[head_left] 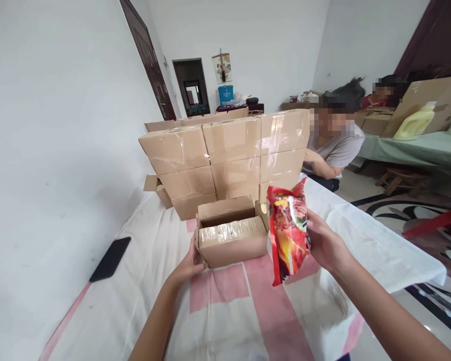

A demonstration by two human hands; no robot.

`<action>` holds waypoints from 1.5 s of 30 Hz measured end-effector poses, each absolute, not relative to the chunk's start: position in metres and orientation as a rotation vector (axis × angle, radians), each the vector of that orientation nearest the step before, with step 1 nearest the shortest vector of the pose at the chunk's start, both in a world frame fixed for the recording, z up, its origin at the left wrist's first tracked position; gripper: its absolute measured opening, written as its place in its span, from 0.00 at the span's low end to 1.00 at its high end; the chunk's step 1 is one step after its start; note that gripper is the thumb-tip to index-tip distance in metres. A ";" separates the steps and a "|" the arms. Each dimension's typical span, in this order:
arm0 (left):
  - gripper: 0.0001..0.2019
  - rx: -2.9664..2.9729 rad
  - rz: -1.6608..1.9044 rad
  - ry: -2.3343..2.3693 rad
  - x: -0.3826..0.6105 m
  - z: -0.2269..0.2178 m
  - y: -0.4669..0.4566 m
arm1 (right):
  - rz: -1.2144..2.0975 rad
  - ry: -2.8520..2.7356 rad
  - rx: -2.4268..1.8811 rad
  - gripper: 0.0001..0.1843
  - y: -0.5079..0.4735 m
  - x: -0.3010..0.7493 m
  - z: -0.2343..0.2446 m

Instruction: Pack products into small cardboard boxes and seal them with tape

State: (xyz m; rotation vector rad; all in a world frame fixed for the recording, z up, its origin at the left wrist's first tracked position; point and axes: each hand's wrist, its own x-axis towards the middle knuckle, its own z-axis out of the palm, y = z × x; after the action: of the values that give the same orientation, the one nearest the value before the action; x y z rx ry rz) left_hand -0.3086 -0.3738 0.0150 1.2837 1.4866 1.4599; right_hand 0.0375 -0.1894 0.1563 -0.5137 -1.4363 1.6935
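In the head view my right hand [325,240] grips the right side of a shiny red food packet [288,233], printed with pictures of food, and holds it upright above the cloth. It looks like an instant noodle packet. My left hand [193,260] holds the lower left corner of a small open cardboard box [235,250]; some of its fingers are hidden behind the box. Inside that box a taped brown block [229,230] fills the near side, with a dark gap behind it. The packet hangs just right of the box and covers part of its right end.
Taped cardboard boxes [231,145] form a wall behind the small box. A black phone [110,259] lies on the white and pink tablecloth [146,291] at the left. A person [332,145] sits beyond the table on the right; a yellow-green jug [415,122] stands on another table.
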 end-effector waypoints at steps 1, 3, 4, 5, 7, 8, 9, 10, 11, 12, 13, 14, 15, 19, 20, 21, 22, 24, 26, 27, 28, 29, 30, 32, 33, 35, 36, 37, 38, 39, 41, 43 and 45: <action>0.59 1.350 1.456 1.550 -0.306 0.029 -0.380 | 1.749 -1.400 -0.498 0.21 -0.191 0.037 0.167; 0.55 1.496 1.580 1.756 -0.296 0.063 -0.392 | 1.825 -1.387 -0.463 0.20 -0.194 0.033 0.185; 0.51 1.563 1.686 1.890 -0.289 0.082 -0.395 | 1.842 -1.397 -0.442 0.20 -0.195 0.029 0.192; 0.46 1.637 1.765 2.030 -0.279 0.102 -0.396 | 1.836 -1.407 -0.420 0.21 -0.196 0.025 0.198; 0.35 1.844 1.540 2.295 -0.259 0.136 -0.388 | 1.749 -1.423 -0.354 0.22 -0.195 0.011 0.207; 0.31 1.977 1.242 2.343 -0.249 0.149 -0.379 | 1.674 -1.428 -0.311 0.23 -0.193 0.002 0.211; 0.28 2.053 0.938 2.363 -0.240 0.158 -0.369 | 1.589 -1.437 -0.266 0.24 -0.190 -0.008 0.214; 0.27 2.075 0.700 2.387 -0.232 0.164 -0.357 | 1.506 -1.455 -0.226 0.24 -0.186 -0.018 0.216; 0.27 2.082 0.517 2.408 -0.227 0.166 -0.346 | 1.428 -1.481 -0.190 0.24 -0.181 -0.029 0.218; 0.27 2.081 0.397 2.448 -0.223 0.165 -0.337 | 1.360 -1.519 -0.158 0.23 -0.175 -0.039 0.219; 0.27 2.087 0.335 2.501 -0.220 0.162 -0.330 | 1.303 -1.571 -0.133 0.23 -0.169 -0.049 0.219; 0.27 2.112 0.317 2.553 -0.218 0.158 -0.327 | 1.251 -1.638 -0.117 0.22 -0.163 -0.058 0.219; 0.25 2.153 0.338 2.603 -0.216 0.153 -0.327 | 1.196 -1.726 -0.113 0.21 -0.157 -0.066 0.219; 0.09 2.349 0.623 2.734 -0.207 0.129 -0.348 | 0.766 -2.328 -0.243 0.14 -0.143 -0.088 0.219; 0.06 2.387 0.712 2.744 -0.204 0.123 -0.355 | 0.611 -2.496 -0.273 0.12 -0.144 -0.093 0.218; 0.07 2.423 0.798 2.736 -0.201 0.118 -0.361 | 0.466 -2.645 -0.288 0.11 -0.147 -0.097 0.217; 0.08 2.459 0.877 2.709 -0.198 0.113 -0.366 | 0.347 -2.769 -0.291 0.10 -0.151 -0.101 0.214; 0.09 2.524 1.000 2.628 -0.193 0.107 -0.373 | 0.203 -2.959 -0.297 0.10 -0.164 -0.111 0.207; 0.09 2.551 1.091 2.585 -0.189 0.103 -0.376 | 0.172 -3.119 -0.318 0.10 -0.178 -0.120 0.198; 0.10 2.555 1.125 2.588 -0.188 0.101 -0.376 | 0.201 -3.195 -0.308 0.12 -0.184 -0.122 0.195; 0.10 2.557 1.152 2.610 -0.188 0.100 -0.376 | 0.256 -3.259 -0.282 0.14 -0.188 -0.123 0.193; 0.10 2.548 1.174 2.653 -0.190 0.099 -0.376 | 0.333 -3.293 -0.243 0.17 -0.189 -0.122 0.193; 0.11 2.508 1.207 2.719 -0.193 0.096 -0.376 | 0.422 -3.282 -0.198 0.19 -0.187 -0.119 0.194; 0.24 2.279 1.370 2.850 -0.203 0.091 -0.375 | 0.623 -3.094 -0.166 0.19 -0.175 -0.104 0.197; 0.34 2.081 1.501 2.862 -0.209 0.087 -0.374 | 0.720 -2.917 -0.202 0.18 -0.166 -0.092 0.197; 0.52 1.658 1.738 2.673 -0.222 0.079 -0.372 | 0.855 -2.449 -0.355 0.15 -0.146 -0.066 0.189; 0.55 1.516 1.790 2.492 -0.228 0.075 -0.370 | 0.886 -2.215 -0.452 0.16 -0.139 -0.052 0.181; 0.55 1.441 1.789 2.300 -0.233 0.072 -0.369 | 0.897 -2.020 -0.544 0.18 -0.134 -0.040 0.170; 0.53 1.413 1.760 2.131 -0.237 0.069 -0.367 | 0.923 -1.910 -0.612 0.21 -0.132 -0.029 0.156; 0.50 1.419 1.728 1.998 -0.239 0.067 -0.365 | 0.996 -1.895 -0.642 0.24 -0.133 -0.021 0.141; 0.43 1.447 1.702 1.848 -0.241 0.063 -0.363 | 1.223 -1.991 -0.613 0.28 -0.143 -0.011 0.114; 0.37 1.401 1.757 1.831 -0.239 0.062 -0.361 | 1.362 -2.079 -0.534 0.30 -0.155 -0.009 0.095; 0.33 1.298 1.825 1.873 -0.235 0.062 -0.359 | 1.319 -2.103 -0.489 0.30 -0.164 -0.009 0.086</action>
State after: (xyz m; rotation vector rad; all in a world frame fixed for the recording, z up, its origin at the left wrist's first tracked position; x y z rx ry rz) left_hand -0.2353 -0.3591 0.0618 1.2983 1.8733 1.8249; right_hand -0.0093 -0.1637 0.0864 -0.4890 -2.1031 1.3188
